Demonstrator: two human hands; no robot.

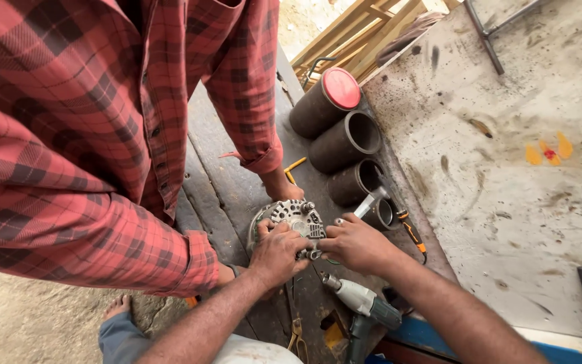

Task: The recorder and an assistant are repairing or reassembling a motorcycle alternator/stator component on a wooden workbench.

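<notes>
A grey metal alternator (294, 217) with a finned housing lies on the dark wooden bench (220, 189). My left hand (276, 255) grips its near edge from below. My right hand (357, 244) presses against its right side, with the fingertips pinched at a small metal piece (312, 255) on the housing. A co-worker in a red plaid shirt (89, 121) leans over from the left. One hand of the co-worker (284, 192) steadies the alternator's far side, and the other hand is mostly hidden under my left hand.
Several dark pipe sections (345, 138) lie side by side behind the alternator, one with a red cap (341, 88). A grey power drill (365, 303) lies near my right forearm, an orange-handled screwdriver (412, 234) to the right, yellow-handled pliers (297, 335) below. A stained metal sheet (506, 155) fills the right.
</notes>
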